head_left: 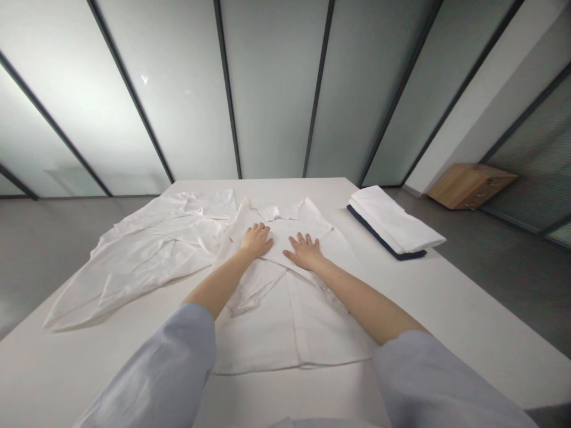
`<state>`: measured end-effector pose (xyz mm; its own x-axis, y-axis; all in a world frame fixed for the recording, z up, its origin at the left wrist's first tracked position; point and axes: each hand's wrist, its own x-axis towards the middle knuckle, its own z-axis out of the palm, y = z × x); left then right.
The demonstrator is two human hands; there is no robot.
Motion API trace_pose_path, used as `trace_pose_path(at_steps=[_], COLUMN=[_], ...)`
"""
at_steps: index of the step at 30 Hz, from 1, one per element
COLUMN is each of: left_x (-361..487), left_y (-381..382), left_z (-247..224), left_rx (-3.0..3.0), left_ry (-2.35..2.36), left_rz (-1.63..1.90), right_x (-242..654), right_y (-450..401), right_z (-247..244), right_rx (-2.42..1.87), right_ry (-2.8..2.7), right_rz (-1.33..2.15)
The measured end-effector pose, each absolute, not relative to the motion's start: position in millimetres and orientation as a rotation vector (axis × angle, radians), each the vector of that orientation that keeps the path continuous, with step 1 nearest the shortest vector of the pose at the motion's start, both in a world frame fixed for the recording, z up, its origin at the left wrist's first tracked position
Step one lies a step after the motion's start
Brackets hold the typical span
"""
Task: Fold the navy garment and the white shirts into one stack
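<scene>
Nearest, a pair of grey-blue sleeves (169,356) comes in from the near side of the counter (482,333); beyond them the white shirt (263,342) lies flat near the counter's middle, its hem toward the near edge, its collar (272,213) toward the far edge; a seam runs up from the hem, and thin, creased layers, which look like its own arms turned inward, rest on it below the hands; the left hand (257,240) and the right hand (305,251) press palm down on the upper part, apart from each other, each grip wide with fingers spread and nothing pinched; the cloth looks light, soft and limp, sheer in places, so it would likely slide on the smooth counter and crease under a careless drag, though nothing about it seems fragile; the hem corners and the shoulder ends beside the collar look the surest places to take hold, both sides at once, while the loose layers would probably slip if pinched singly; along the counter's left edge spreads a crumpled white garment (156,255), glossier and likely slicker, and whether it overlaps the shirt or only meets it cannot be told; at the right edge, toward the far right corner, a folded white cloth (392,220) sits on a dark cloth (379,235), a thicker bundle that seems steadier and best taken from beneath; past the far edge stand frosted panels (274,89).
</scene>
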<state>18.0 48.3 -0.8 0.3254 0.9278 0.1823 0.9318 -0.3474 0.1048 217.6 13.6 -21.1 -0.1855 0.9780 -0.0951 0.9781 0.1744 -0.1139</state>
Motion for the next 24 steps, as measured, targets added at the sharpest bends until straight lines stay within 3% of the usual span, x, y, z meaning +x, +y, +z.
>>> trace_pose_path(at_steps=[10,19,24], left_x=[27,16,12], left_y=[20,54,52], left_z=[-11,-18,-15], left_rx=[-2.577,-2.571,-2.521], left_ry=[-2.014,-1.992,-1.854], left_rz=[-0.057,-0.075,-0.305], right_x=[231,237,245], right_y=[65,36,13], right_z=[-14,-4,-11], right_rx=[1.978,1.95,1.954], right_ry=[2.483,2.529,2.518], right_rz=[-0.087,-0.054,-0.113])
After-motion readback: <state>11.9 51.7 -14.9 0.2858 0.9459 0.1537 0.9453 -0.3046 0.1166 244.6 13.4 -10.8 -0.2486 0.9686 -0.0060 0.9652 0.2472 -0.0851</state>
